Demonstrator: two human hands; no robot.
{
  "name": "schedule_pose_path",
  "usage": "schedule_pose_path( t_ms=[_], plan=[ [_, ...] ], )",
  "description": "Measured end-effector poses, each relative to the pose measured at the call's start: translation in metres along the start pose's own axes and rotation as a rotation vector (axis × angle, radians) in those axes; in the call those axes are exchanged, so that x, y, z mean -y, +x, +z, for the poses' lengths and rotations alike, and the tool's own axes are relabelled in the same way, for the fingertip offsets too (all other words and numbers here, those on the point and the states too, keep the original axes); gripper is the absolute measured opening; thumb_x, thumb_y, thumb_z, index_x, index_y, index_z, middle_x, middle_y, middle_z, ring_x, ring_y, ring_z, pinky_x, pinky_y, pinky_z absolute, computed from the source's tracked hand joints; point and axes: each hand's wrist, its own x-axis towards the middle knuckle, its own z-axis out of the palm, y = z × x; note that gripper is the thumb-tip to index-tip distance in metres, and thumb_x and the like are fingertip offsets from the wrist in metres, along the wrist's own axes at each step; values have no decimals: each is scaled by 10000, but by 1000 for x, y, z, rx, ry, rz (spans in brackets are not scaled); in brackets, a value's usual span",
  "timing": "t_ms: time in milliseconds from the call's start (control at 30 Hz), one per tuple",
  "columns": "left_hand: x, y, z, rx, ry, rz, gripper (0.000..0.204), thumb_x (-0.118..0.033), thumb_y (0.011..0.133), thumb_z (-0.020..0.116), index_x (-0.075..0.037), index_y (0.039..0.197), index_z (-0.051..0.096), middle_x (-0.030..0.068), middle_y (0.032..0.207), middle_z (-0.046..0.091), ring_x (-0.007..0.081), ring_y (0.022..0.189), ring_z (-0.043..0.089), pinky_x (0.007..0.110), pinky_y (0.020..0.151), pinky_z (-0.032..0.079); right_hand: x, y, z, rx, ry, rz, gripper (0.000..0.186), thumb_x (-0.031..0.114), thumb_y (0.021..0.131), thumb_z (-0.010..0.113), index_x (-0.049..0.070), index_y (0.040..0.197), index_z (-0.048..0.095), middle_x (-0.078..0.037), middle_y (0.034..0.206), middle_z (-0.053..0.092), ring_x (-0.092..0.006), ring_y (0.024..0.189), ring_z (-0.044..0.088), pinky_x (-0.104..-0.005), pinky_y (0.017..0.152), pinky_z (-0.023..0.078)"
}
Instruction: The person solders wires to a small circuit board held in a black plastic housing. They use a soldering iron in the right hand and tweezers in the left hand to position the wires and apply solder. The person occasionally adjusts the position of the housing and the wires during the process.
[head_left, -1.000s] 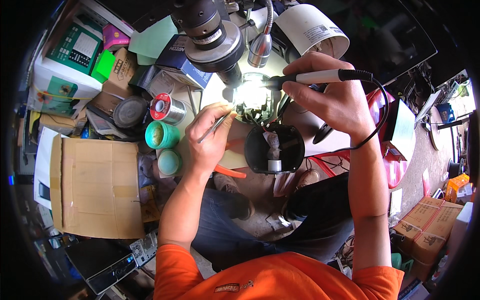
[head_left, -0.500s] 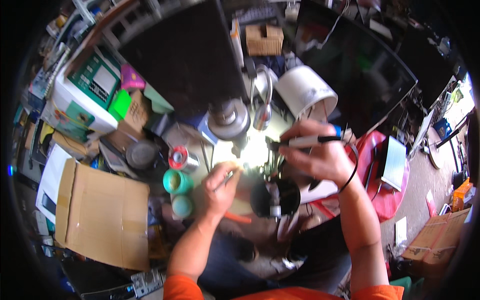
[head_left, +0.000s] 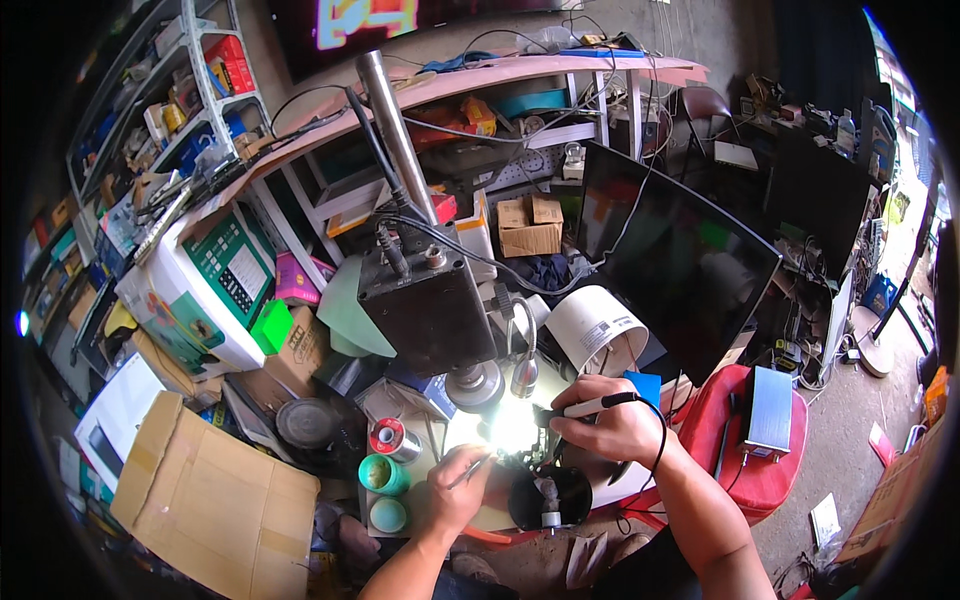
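Observation:
My right hand (head_left: 622, 432) is closed around a pen-shaped soldering iron (head_left: 598, 404) with a white-and-black handle and a black cord. Its tip end points left, at the brightly lit work spot. My left hand (head_left: 456, 494) pinches a thin metal tool that looks like tweezers (head_left: 468, 473), at the near left of the glare. Whatever lies under the light is washed out. Above the glare hangs a black microscope head (head_left: 432, 312) with a round lens ring (head_left: 474, 389). A gooseneck lamp (head_left: 523, 376) shines down beside it. A dark round holder (head_left: 575, 502) sits between my hands.
Left of my left hand stand a solder spool (head_left: 396, 440) and green tubs (head_left: 384, 475). An open cardboard box (head_left: 215, 490) lies farther left. A white bucket (head_left: 597, 328) lies tilted behind my right hand. At right, a red stool (head_left: 735, 482) bears a silver-blue box (head_left: 768, 412).
The view has tilted up, showing more of the shelves and the pole behind. Both hands appear lower in the picture, still holding the same tools at the lit spot.

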Motion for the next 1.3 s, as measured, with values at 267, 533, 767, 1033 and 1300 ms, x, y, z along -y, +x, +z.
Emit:
schedule_pose_path(
  t_ms=[267, 533, 767, 1033, 1300],
  plan=[
    [-6, 1, -3, 8, 2, -7, 187, 33, 857, 817, 14, 1017, 723, 180, 1002, 772, 316, 912, 767, 359, 810, 595, -3, -1, 1, -27, 10, -58, 219, 151, 832, 833, 5, 980, 767, -143, 891, 737, -288, 799, 733, -371, 728, 575],
    [3, -8, -6, -3, 27, -61, 190, 67, 888, 772, 35, 1064, 711, 150, 1017, 761, 202, 897, 732, 326, 822, 581, 2, 1, 5, -33, 83, 40, 192, 100, 818, 824, 6, 972, 758, -103, 847, 731, -220, 801, 726, -350, 727, 563],
    [-8, -1, -6, 21, 67, -20, 208, 7, 883, 806, 18, 1069, 713, 200, 1073, 758, 359, 999, 752, 390, 866, 596, 9, -2, 3, -74, 36, 106, 218, 104, 817, 819, -17, 990, 760, -95, 862, 735, -184, 793, 704, -315, 734, 559],
    [-4, -3, -3, 25, 30, -42, 204, -19, 937, 795, 50, 1113, 719, 165, 1121, 766, 181, 976, 716, 304, 876, 572, 10, -1, 3, -65, 60, 118, 228, 153, 828, 807, -7, 985, 769, -138, 878, 770, -260, 811, 766, -361, 753, 597],
    [-2, -2, 0, 3, 1, -63, 220, 38, 895, 794, 28, 1101, 717, 195, 1102, 765, 290, 987, 762, 349, 872, 595, 9, -2, 3, -64, 49, 97, 224, 116, 825, 814, -1, 1011, 769, -80, 857, 747, -164, 783, 712, -303, 734, 569]
  ],
)
